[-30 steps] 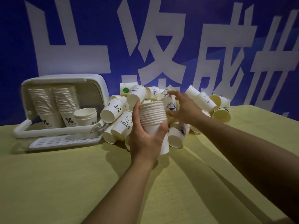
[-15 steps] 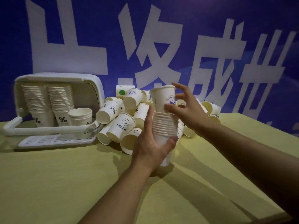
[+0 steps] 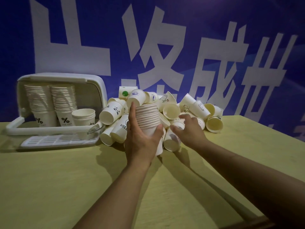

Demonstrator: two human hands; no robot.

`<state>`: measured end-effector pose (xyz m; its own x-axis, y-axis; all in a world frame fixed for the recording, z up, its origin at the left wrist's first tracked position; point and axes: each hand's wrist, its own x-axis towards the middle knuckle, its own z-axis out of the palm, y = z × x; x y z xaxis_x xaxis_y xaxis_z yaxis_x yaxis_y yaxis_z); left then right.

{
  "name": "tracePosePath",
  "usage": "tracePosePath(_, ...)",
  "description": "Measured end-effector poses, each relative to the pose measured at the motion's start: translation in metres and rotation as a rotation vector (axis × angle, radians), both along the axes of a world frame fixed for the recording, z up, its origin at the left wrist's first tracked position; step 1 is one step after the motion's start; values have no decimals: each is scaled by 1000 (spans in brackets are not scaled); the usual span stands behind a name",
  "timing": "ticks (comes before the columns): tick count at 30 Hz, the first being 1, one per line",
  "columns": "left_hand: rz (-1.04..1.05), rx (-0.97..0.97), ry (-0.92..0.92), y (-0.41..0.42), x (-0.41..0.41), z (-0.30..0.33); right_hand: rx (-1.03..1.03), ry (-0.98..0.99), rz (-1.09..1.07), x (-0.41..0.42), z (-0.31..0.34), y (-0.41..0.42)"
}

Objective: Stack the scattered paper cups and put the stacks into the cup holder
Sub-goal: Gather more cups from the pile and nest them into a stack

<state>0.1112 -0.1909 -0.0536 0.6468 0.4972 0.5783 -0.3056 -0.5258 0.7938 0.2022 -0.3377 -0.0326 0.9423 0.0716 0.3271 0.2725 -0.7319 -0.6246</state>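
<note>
Left hand (image 3: 142, 139) is raised upright, thumb and fingers wrapped around a nested stack (image 3: 148, 119) of white paper cups held just in front of the pile (image 3: 181, 109). Right hand (image 3: 189, 129) reaches low toward the pile, fingers spread and holding nothing, slightly blurred. Table (image 3: 49, 179) lies bare toward the near edge. Holder (image 3: 62, 80) stands at left, lid up, with two tall stacks and one short stack inside.

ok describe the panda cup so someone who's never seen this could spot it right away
Start at the white cup holder on the left of the yellow table. Just right of it the loose pile begins; the panda cup lies on its side on the pile's left edge, mouth toward the camera, the only one showing a black-and-white panda.
</note>
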Motion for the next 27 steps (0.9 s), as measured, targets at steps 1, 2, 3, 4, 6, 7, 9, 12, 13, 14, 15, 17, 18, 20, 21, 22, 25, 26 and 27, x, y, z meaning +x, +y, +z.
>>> tracePosePath(1, 0, -5, 3, 0, 0, 0, -45, 41, -20, 3, -7, 0)
tracePosePath(2, -1, -8, 2, 1, 0, -1, -63, 74, -35, 5, -12, 1)
tracePosePath(3, -3, -7, 0, 1, 0, -1, -68, 96, -53, 7, -16, 2)
tracePosePath(4, -6, -5, -4, 0, 0, 0, -69, 109, -70, 9, -19, 3)
tracePosePath(6, -15, -4, -15, 0, -1, 0, -33, 157, -85, 12, -20, 4)
tracePosePath(7, -21, -6, -19, 0, -2, 1, 21, 198, -81, 13, -18, 4)
tracePosePath(9, -32, -6, -18, -1, -3, 1, 168, 307, -56, 12, -14, 2)
tracePosePath(12, -49, -5, 0, -2, -3, 2, 291, 438, 4, 8, -7, -7)
tracePosePath(13, -54, -7, 2, -2, -3, 2, 300, 460, 36, 6, -6, -11)
tracePosePath(14, -60, -9, 2, -2, -3, 2, 295, 465, 68, 3, -5, -17)
tracePosePath(15, -70, -8, 0, -3, -3, 2, 268, 445, 94, -1, -4, -23)
tracePosePath(17, -121, -1, -3, -4, -2, 0, 168, 310, 116, -6, -5, -37)
tracePosePath(18, -169, 5, 4, -4, -2, -2, 136, 218, 120, -9, -5, -44)
tracePosePath(20, -312, 33, 49, -6, -2, -5, 165, 46, 127, -15, -4, -57)
tracePosePath(21, -388, 62, 76, -8, -2, -6, 204, -46, 131, -18, -1, -63)
tracePosePath(22, -452, 103, 103, -10, -3, -7, 242, -137, 130, -21, 2, -67)
tracePosePath(25, -564, 230, 176, -17, -7, -7, 389, -300, 179, -30, 20, -72)
tracePosePath(26, -581, 258, 196, -19, -8, -7, 428, -320, 202, -33, 27, -72)
tracePosePath(27, -589, 276, 210, -20, -9, -7, 445, -329, 219, -36, 33, -71)
